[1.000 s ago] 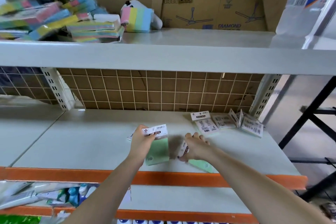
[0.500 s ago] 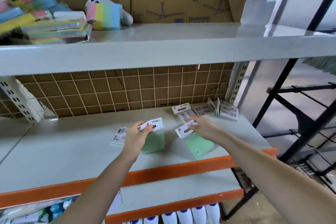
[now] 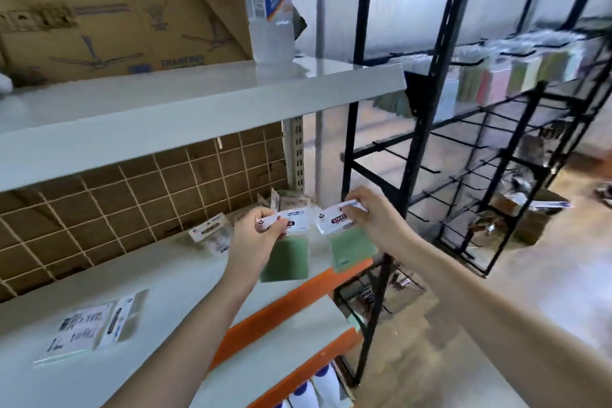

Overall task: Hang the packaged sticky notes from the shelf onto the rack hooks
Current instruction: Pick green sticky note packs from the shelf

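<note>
My left hand (image 3: 255, 242) pinches the white header card of a green sticky note pack (image 3: 284, 258), which hangs above the grey shelf (image 3: 172, 295). My right hand (image 3: 374, 219) pinches the header of a second green pack (image 3: 351, 248), held past the shelf's right end. More packs lie on the shelf: one at the front left (image 3: 89, 325), one behind my left hand (image 3: 212, 235), several at the back right corner (image 3: 284, 202). The black rack (image 3: 430, 83) with hooks (image 3: 414, 166) stands to the right; its top row holds hanging packs (image 3: 496, 83).
An upper grey shelf (image 3: 198, 99) overhangs the working shelf and carries cardboard boxes (image 3: 116, 10) and a wrapped clear package (image 3: 271, 10). An orange beam (image 3: 281, 308) edges the shelf front. White bottles (image 3: 314, 394) stand below. Boxes and clutter lie on the floor behind the rack (image 3: 516, 209).
Both hands have lifted their packs off the shelf and carried them to the right. The view has swung right, bringing the black rack into sight.
</note>
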A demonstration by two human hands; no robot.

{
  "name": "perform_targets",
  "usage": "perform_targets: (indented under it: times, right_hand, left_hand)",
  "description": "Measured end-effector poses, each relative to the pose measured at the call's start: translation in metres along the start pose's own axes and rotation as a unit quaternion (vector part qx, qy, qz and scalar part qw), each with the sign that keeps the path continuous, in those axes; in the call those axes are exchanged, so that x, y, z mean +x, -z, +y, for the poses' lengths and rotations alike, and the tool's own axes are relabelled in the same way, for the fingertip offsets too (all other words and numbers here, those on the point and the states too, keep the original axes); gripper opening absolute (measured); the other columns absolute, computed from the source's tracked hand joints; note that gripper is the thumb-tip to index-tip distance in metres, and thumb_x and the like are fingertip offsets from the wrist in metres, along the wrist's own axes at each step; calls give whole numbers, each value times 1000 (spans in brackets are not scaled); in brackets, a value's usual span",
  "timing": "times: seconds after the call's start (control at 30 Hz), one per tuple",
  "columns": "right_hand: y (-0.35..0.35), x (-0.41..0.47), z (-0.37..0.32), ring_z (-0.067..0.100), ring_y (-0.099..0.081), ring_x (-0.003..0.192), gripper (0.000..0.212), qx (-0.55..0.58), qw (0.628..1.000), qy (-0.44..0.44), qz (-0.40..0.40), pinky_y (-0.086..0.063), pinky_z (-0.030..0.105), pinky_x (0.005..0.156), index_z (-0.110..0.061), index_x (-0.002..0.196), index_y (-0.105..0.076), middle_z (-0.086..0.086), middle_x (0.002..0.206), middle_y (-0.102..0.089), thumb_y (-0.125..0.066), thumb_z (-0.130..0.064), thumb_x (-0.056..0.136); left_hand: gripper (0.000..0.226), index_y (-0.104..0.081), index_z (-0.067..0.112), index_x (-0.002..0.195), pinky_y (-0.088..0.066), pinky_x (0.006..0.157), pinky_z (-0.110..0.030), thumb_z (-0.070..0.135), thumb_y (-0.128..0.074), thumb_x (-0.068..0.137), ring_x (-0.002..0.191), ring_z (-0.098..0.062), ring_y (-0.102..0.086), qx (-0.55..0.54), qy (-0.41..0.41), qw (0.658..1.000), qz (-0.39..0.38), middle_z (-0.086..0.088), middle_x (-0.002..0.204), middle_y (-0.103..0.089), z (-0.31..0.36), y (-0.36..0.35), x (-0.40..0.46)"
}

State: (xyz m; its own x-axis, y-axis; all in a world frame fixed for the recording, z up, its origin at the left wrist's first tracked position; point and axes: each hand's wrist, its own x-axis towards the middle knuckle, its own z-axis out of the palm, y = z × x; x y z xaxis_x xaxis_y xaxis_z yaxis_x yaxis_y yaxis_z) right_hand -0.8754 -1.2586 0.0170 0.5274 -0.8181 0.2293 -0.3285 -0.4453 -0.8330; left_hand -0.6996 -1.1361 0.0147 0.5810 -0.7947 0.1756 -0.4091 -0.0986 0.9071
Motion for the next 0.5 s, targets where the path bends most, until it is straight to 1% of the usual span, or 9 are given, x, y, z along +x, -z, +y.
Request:
perform_targets:
  times: [0.03, 0.07, 0.13, 0.2, 0.27, 0.33, 0.4, 0.43, 0.5]
  right_hand:
    - [16, -5, 5, 1, -53, 68, 11, 9, 1000, 4, 14, -46, 20, 65, -11, 87, -49, 10, 80, -50, -56, -4, 93]
    - [34, -10, 11, 1, -50, 68, 13, 14, 999, 2, 29, -41, 14, 63, -12, 87, -49, 7, 79, -49, -55, -2, 93]
    - [70, -18, 26, 14, -48, 75, 10, 22, 998, -16, 48, -38, 21, 66, -11, 91, -50, 6, 79, -50, -55, -4, 94]
    - [107, -25, 45, 21, -47, 74, 7, 9, 998, -24, 62, -37, 30, 66, -11, 91, -51, 10, 80, -51, -55, -6, 94]
    - [144, -29, 63, 21, -48, 73, 7, 6, 996, -29, 82, -36, 32, 65, -12, 90, -52, 12, 82, -53, -56, -8, 93]
    - [180, -34, 82, 17, -50, 74, 4, 0, 995, -26, 101, -36, 28, 63, -10, 92, -55, 9, 84, -55, -57, -7, 93]
    - [214, -37, 100, 6, -51, 71, 6, -17, 992, -25, 122, -36, 22, 60, -11, 91, -56, 3, 82, -55, -56, -5, 93]
    - [226, -38, 108, -2, -50, 67, 11, -18, 991, -23, 128, -37, 18, 59, -12, 90, -54, -1, 80, -54, -53, -2, 94]
    - [258, -40, 126, -2, -52, 69, 9, -38, 990, -22, 136, -40, 20, 62, -7, 97, -52, 2, 82, -55, -47, 1, 96]
  left_hand:
    - [10, -58, 28, 82, -39, 63, -26, 32, -64, 88, 82, -5, -53, -2, -13, 1000, -13, 13, 84, -60, 9, -16, -1]
    - [11, -57, 29, 80, -40, 62, -21, 31, -65, 88, 79, -1, -53, -10, -25, 999, -25, 16, 82, -58, 19, -33, -1]
    - [12, -57, 28, 80, -39, 58, -10, 26, -65, 88, 73, 9, -53, -29, -51, 997, -52, 17, 80, -57, 39, -68, -3]
    - [11, -57, 25, 83, -38, 58, -9, 23, -65, 89, 71, 6, -55, -44, -77, 992, -88, 12, 81, -60, 61, -106, -6]
    - [12, -56, 23, 81, -38, 56, -10, 19, -64, 90, 65, 4, -57, -62, -97, 987, -114, 9, 75, -62, 81, -143, -10]
    - [14, -56, 22, 80, -38, 55, -9, 17, -63, 90, 61, 7, -56, -67, -113, 983, -127, 10, 71, -62, 101, -181, -15]
    - [15, -54, 23, 80, -41, 58, -13, 19, -61, 92, 64, 3, -58, -66, -117, 981, -137, 8, 73, -63, 118, -217, -19]
    - [14, -53, 23, 80, -43, 63, -18, 20, -60, 92, 69, -4, -60, -66, -113, 981, -144, 4, 76, -64, 124, -230, -20]
    - [10, -54, 20, 84, -45, 69, -30, 21, -59, 93, 79, -18, -62, -73, -98, 979, -161, -6, 85, -65, 139, -264, -21]
